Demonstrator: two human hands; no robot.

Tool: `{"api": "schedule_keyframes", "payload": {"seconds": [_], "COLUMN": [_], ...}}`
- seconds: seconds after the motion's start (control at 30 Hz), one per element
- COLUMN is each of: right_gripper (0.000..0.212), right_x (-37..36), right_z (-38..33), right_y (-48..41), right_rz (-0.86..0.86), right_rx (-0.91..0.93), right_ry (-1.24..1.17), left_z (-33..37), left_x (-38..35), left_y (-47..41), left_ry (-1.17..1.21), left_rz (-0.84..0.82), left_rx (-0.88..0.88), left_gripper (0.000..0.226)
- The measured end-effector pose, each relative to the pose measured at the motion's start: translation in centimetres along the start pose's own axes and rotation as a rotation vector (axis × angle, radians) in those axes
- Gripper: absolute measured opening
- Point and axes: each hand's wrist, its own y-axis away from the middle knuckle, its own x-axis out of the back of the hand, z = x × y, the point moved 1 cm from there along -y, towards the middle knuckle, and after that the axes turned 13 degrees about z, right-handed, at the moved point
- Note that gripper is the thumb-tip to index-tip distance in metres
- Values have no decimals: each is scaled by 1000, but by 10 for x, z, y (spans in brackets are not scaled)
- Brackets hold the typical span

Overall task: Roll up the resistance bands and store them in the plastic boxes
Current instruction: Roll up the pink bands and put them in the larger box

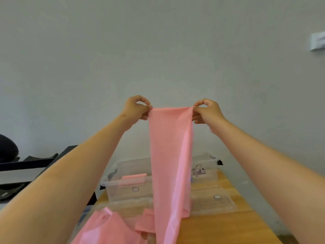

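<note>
A long pink resistance band (169, 155) hangs straight down from both raised hands to the wooden table (226, 228). My left hand (135, 110) pinches its top left corner and my right hand (208, 112) pinches its top right corner. More pink band (107, 228) lies bunched on the table at the lower left. Behind the hanging band stands a clear plastic box (126, 184) with a rolled pink band (134, 179) inside. A second clear box (205, 166) stands at the back right, partly hidden by the band.
A clear box lid (212, 201) lies flat on the table to the right of the band. Dark furniture and a black chair (10, 155) stand to the left of the table. A bare wall rises behind.
</note>
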Motion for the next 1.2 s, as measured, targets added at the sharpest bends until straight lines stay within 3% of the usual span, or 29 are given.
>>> {"api": "schedule_keyframes", "payload": {"seconds": [0.2,0.37,0.53,0.7,0.77,0.87,1.07,1.2], "right_gripper": [14,8,38,27,33,39,23,19], "right_x": [0,-5,-14,-23,-25,-24,-15,-11], "right_z": [-44,-61,-12,83,120,158,201,222], "right_y": [-24,-31,-21,4,21,49,101,135], "right_rz": [46,-7,-129,-207,-318,-476,-896,-1044], "right_rx": [-38,-27,12,-14,-100,-96,-287,-243], "right_ry": [-229,-260,106,554,729,998,883,941], "left_z": [38,52,-3,-106,-148,-193,-222,-233], "left_x": [4,4,-9,-25,-32,-40,-60,-68], "left_y": [-20,-28,-16,17,38,73,148,187], "left_ry": [148,237,120,-31,-152,-407,-452,-632], "left_rz": [-20,-22,-76,-143,-240,-446,-773,-997], "left_rx": [-16,-34,66,240,346,354,318,284], "left_gripper": [15,18,29,28,26,23,21,18]}}
